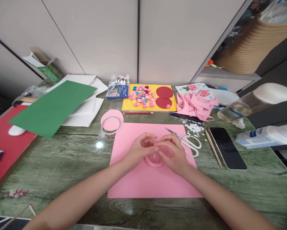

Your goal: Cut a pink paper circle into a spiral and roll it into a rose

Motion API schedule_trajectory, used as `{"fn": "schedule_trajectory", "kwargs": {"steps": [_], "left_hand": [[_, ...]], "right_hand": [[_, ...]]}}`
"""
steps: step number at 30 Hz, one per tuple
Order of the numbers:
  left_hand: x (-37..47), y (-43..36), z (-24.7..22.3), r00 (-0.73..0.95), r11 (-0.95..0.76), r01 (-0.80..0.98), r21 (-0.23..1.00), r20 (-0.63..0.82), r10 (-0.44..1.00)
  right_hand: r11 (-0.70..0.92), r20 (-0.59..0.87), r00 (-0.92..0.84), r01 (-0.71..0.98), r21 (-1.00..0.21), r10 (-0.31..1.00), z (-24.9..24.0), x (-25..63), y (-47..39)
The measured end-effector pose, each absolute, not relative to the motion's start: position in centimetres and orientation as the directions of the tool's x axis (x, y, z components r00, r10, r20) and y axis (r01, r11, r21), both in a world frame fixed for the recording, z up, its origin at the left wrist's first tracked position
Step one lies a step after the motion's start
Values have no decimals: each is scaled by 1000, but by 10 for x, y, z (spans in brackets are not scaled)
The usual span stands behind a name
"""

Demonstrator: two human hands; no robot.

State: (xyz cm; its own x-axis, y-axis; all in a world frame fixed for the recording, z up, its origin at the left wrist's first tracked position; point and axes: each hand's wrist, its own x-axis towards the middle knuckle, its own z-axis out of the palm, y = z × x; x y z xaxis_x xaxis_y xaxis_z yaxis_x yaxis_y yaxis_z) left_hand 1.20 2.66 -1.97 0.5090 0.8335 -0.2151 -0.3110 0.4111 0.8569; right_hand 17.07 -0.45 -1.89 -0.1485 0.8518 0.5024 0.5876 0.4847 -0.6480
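Observation:
My left hand (pixel 143 148) and my right hand (pixel 173 153) meet over a pink sheet (pixel 136 185), their fingertips close together around a thin pink paper piece (pixel 166 150). Below the fingers a round pink piece (pixel 154 163) lies on the sheet, partly covered by my hands. White-handled scissors (pixel 192 145) rest at the sheet's upper right, beside my right hand. Up and left of my left hand, a roll of tape (pixel 102 126) lies on a pink paper circle (pixel 112 115).
Behind are a yellow sheet (pixel 131 104) with coloured paper balls, a marker box (pixel 117 92) and pink scraps (pixel 196 105). At right stand a phone (pixel 227 148), a wooden stick (pixel 214 148) and bottles. Green paper (pixel 53 108) lies left.

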Motion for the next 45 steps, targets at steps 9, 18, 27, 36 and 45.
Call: {"fn": "schedule_trajectory", "kwargs": {"steps": [9, 18, 27, 36, 45], "left_hand": [[13, 27, -17, 512, 379, -313, 871, -181, 840], [13, 27, -18, 511, 363, -295, 884, -175, 842], [17, 25, -18, 531, 384, -276, 881, -193, 825], [12, 28, -13, 478, 426, -277, 861, -261, 839], [14, 29, -16, 484, 377, -278, 884, -210, 850]], "right_hand": [[544, 504, -241, 556, -629, 829, -26, 172, -5], [538, 586, -164, 639, -550, 794, -25, 172, -4], [531, 570, -152, 609, -589, 808, -23, 170, -4], [508, 554, -152, 642, -575, 819, -25, 173, -4], [559, 531, -250, 604, -568, 810, -27, 172, -5]]}}
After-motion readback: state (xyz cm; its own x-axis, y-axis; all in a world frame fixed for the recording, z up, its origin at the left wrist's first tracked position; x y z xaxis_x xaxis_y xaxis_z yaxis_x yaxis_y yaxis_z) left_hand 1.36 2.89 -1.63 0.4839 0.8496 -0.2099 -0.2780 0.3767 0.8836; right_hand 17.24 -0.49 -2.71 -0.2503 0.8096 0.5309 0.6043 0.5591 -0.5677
